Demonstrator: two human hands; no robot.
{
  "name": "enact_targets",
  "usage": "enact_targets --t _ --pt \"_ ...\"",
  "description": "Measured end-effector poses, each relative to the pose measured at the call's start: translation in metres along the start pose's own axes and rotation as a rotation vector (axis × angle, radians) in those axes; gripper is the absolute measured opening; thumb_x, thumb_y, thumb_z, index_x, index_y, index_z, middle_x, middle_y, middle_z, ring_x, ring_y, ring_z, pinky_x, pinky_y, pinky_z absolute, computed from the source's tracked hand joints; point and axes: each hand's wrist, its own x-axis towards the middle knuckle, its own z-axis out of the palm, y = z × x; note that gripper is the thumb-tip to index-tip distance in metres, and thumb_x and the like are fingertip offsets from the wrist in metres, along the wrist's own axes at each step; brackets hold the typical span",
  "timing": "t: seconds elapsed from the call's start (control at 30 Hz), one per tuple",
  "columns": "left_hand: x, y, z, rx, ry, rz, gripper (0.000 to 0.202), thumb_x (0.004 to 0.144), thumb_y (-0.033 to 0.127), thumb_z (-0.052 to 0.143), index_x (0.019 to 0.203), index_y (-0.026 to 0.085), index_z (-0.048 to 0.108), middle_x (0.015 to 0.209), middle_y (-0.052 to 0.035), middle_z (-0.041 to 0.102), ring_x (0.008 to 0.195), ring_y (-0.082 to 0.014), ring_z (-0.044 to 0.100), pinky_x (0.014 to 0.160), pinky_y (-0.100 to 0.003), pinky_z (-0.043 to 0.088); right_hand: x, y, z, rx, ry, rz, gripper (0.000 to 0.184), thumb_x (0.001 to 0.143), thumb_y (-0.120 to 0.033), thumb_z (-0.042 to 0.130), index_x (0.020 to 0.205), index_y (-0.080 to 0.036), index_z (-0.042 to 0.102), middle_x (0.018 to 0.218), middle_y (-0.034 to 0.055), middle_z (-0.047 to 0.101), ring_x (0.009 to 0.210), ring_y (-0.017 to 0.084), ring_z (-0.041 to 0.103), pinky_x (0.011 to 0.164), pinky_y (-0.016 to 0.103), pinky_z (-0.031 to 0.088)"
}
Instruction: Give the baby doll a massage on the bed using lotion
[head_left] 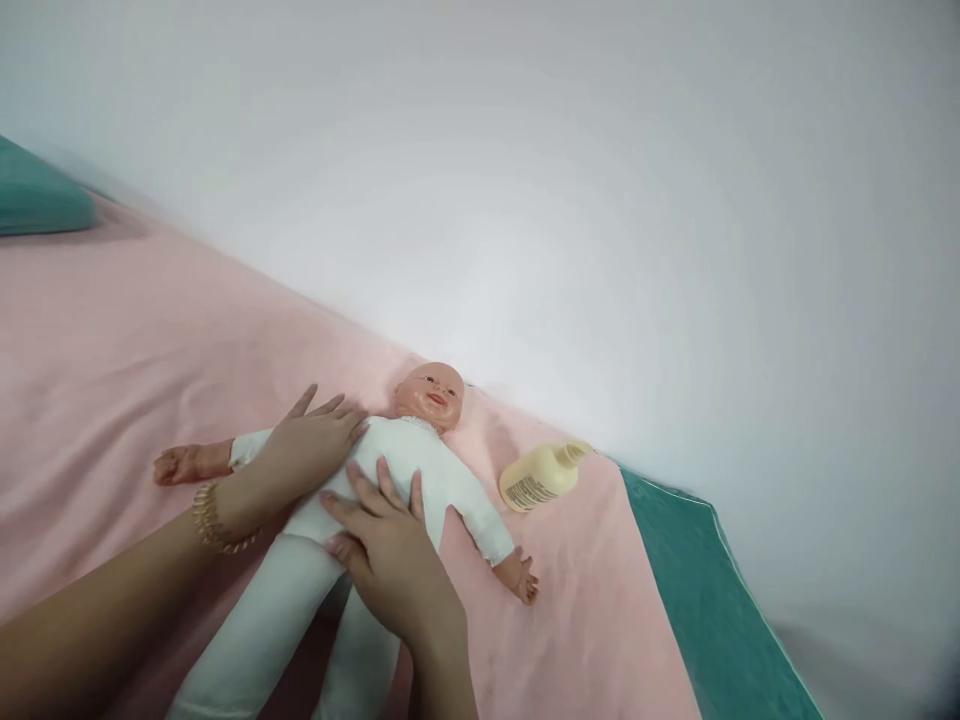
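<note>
A baby doll (pixel 405 450) with a white cloth body lies on its back, its head toward the wall and its arms spread out. My left hand (pixel 315 445) rests on the side of the doll's chest near its shoulder, fingers stretched out. Lower down, on the doll's belly, my right hand (pixel 390 545) lies with its fingers spread. Neither hand grips anything. A beaded bracelet (pixel 217 515) circles my left wrist. Beyond the doll's arm on the right, a pale yellow pump bottle (pixel 536 478) stands tilted in the view, with a printed label.
A pink sheet (pixel 150 330) with soft wrinkles spreads under the doll. At its right, a green surface (pixel 697 560) shows along the edge. Another green padded object (pixel 41 195) lies at the far left. The white wall (pixel 525 180) rises directly behind.
</note>
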Motion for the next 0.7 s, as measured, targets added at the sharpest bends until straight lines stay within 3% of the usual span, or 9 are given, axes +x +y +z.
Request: enact_targets --t 0.23,0.43,0.57,0.7 --pt "0.001 -0.001 0.002 0.025 -0.012 0.042 0.045 0.098 0.014 0.027 0.112 0.012 0.069 0.127 -0.0173 0.066 0.122 -0.0342 0.059 0.106 -0.061 0.033 0.014 0.010 0.002 -0.033 0.101 0.075 0.044 0.102 -0.048 0.039 0.142 -0.034 0.048 0.162 -0.0053 0.024 0.154 0.019 0.009 0.123 0.056 -0.006" --pt "0.005 0.002 -0.001 -0.065 -0.018 -0.033 0.047 0.102 0.023 0.024 0.117 0.010 0.067 0.125 -0.0149 0.068 0.124 -0.0319 0.058 0.112 -0.059 0.027 0.015 0.023 0.002 -0.070 0.162 0.210 0.068 0.098 -0.059 0.036 0.156 -0.026 0.022 0.164 -0.0024 0.015 0.154 0.021 0.004 0.123 0.057 -0.007" --pt "0.010 0.005 -0.010 -0.233 0.006 -0.061 0.043 0.101 0.026 0.029 0.119 0.015 0.067 0.125 -0.0097 0.069 0.120 -0.0248 0.061 0.114 -0.051 0.031 0.013 0.032 0.001 -0.044 0.171 0.278 0.077 0.097 -0.064 0.032 0.158 -0.024 0.009 0.165 -0.0016 0.006 0.154 0.022 0.000 0.122 0.058 -0.008" --pt "0.014 0.009 -0.016 -0.394 0.066 0.058 0.040 0.101 0.033 0.036 0.117 0.018 0.069 0.125 -0.0076 0.069 0.117 -0.0225 0.063 0.110 -0.042 0.041 0.008 0.037 -0.005 -0.019 0.159 0.317 0.078 0.097 -0.064 0.032 0.158 -0.022 0.006 0.164 -0.0011 0.004 0.154 0.021 0.000 0.122 0.058 -0.008"
